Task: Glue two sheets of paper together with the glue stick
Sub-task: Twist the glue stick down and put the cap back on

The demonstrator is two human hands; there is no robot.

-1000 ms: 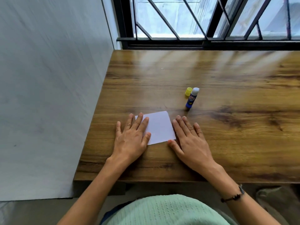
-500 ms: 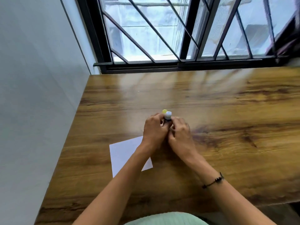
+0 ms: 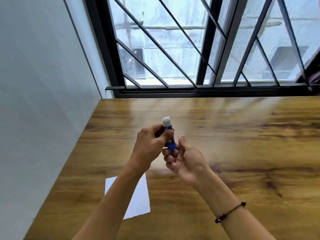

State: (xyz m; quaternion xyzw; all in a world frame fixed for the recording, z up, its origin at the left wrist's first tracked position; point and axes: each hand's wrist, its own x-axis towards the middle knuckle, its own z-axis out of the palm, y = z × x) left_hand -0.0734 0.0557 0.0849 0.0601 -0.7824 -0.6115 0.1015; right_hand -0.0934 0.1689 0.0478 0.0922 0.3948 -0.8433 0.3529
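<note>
Glue stick (image 3: 168, 134), a blue cylinder tipped white, sits clamped in both grips, left hand (image 3: 150, 146) and right hand (image 3: 186, 159).

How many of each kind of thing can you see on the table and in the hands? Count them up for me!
Glue stick: 1, uncapped, held up by the left hand and the right hand
Paper: 1 white sheet showing, lying on the table; a second sheet cannot be told apart
Bracelet: 1, on the right wrist
Total: 3
</note>
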